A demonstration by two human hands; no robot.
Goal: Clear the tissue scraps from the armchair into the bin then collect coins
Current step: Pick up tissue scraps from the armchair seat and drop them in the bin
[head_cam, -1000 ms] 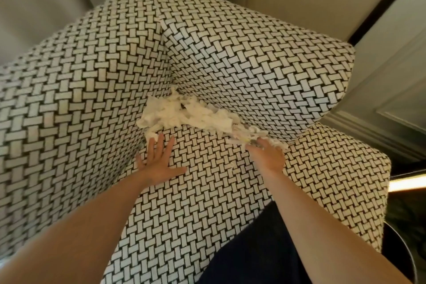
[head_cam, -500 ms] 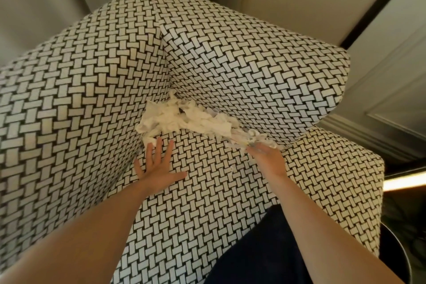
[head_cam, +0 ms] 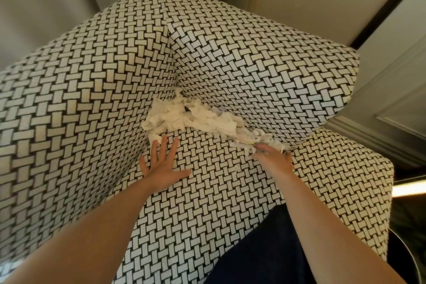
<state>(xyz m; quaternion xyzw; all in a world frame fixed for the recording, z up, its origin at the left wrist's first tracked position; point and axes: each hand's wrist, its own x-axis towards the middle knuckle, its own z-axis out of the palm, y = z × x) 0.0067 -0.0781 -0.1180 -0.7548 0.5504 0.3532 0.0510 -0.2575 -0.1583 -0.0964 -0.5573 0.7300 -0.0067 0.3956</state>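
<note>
While the left hand (head_cam: 163,168) lies flat on the seat with its fingers spread, the pile of shredded white tissue scraps (head_cam: 198,120) sits in the crease between seat and backrest of the black-and-white basket-weave fabric armchair (head_cam: 92,99). Its long axis runs from the back-left corner out to the right. The right hand (head_cam: 274,159) is at the strip's right end, too blurry to tell if it's pinching any. The dark round container (head_cam: 411,253) at lower right is probably the bin, and its inside isn't visible.
</note>
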